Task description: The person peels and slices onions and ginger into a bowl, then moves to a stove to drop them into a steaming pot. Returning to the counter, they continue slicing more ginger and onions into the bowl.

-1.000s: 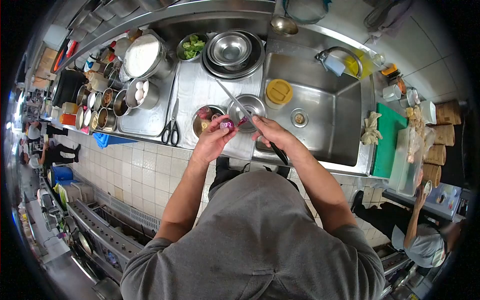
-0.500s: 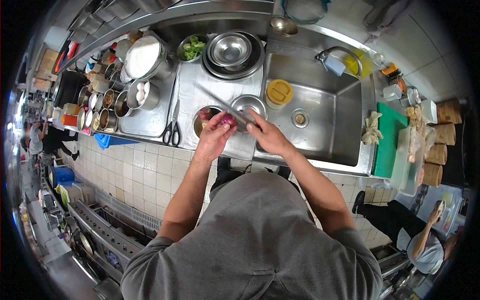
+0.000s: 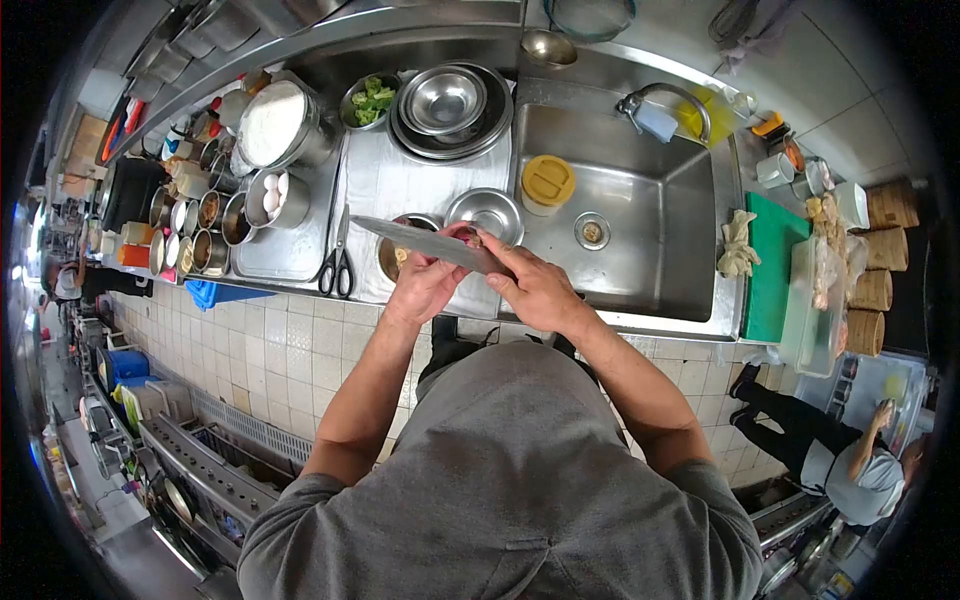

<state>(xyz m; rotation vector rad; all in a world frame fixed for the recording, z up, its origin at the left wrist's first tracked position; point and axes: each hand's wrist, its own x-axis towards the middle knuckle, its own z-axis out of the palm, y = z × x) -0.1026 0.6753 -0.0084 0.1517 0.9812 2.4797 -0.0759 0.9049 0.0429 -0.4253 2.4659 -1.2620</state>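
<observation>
My right hand (image 3: 540, 290) grips a kitchen knife (image 3: 425, 240), its broad blade slanting up to the left in front of me. Against the blade, my left hand (image 3: 428, 288) holds a small red onion (image 3: 466, 236), partly hidden behind the knife and fingers. Below the blade's left half is a metal bowl (image 3: 388, 262) with something pale and reddish in it, mostly covered by the knife. Just beyond the onion stands a shiny steel bowl (image 3: 484, 212). Scissors (image 3: 338, 268) with black handles lie on the counter to the left.
A sink (image 3: 640, 270) with a yellow-lidded tub (image 3: 547, 183) is to the right. Stacked metal bowls (image 3: 446, 100) and a bowl of green vegetables (image 3: 370, 100) stand behind. Eggs fill part of a pot (image 3: 288, 208) at left. Another person (image 3: 850, 470) stands at far right.
The knife has swung lower and flatter, its broad side now showing and covering part of the onion. My right hand has turned over it. The person at right has shifted position.
</observation>
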